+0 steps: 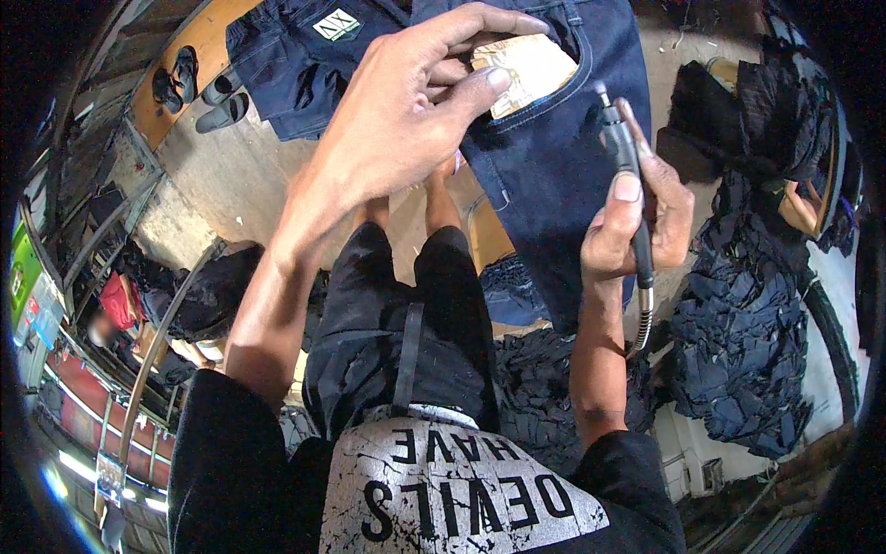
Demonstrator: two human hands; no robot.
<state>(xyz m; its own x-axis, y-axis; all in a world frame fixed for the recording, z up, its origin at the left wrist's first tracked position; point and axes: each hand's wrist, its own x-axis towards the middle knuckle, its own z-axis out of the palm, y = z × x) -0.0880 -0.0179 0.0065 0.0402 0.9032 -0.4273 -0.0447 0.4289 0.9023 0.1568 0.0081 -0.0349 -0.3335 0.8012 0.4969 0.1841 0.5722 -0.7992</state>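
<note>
My left hand (406, 106) pinches a cream-coloured piece with faint brown markings (531, 74) between thumb and fingers. This piece sits in the curved, stitched pocket opening of dark blue jeans (554, 166); whether it is a card or pocket lining I cannot tell. In my right hand (651, 208) is a pen-like rotary tool (620, 138), its grip dark and its small tip pointing up. A ribbed metal flexible shaft runs from its lower end. The tip is just right of the pocket edge and looks apart from the cloth.
More dark blue jeans (286, 65) lie at the far left, near sandals (221, 106) on the floor. Heaped dark cloth pieces (738, 342) fill the right side, with black garments (738, 120) beyond. A curved metal bar (157, 342) stands at left. Another person's arm (798, 208) shows at right.
</note>
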